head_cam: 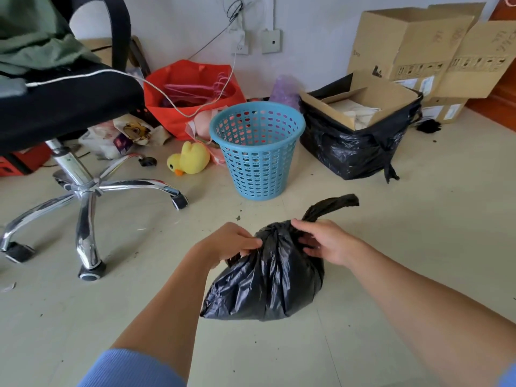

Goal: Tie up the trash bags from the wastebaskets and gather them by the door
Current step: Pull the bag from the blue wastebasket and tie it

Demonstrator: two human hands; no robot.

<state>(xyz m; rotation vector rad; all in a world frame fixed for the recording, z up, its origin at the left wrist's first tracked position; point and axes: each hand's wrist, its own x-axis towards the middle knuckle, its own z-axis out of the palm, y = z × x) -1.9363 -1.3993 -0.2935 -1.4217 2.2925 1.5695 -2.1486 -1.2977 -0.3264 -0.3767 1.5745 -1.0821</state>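
Note:
A full black trash bag (268,283) sits on the pale floor in front of me, its top gathered into a bunch. My left hand (231,243) pinches the gathered plastic on the bag's left side. My right hand (325,241) grips the neck on the right, and a twisted black tail (333,205) sticks up and away behind its fingers. Beyond the bag stands a blue perforated wastebasket (258,152), upright with no liner in it.
An office chair (83,188) with a chrome star base stands at the left. A yellow plush duck (191,159), a red bag of hangers (192,93) and a cardboard box wrapped in black plastic (354,129) lie near the wall. More cardboard boxes (435,48) are stacked at the back right.

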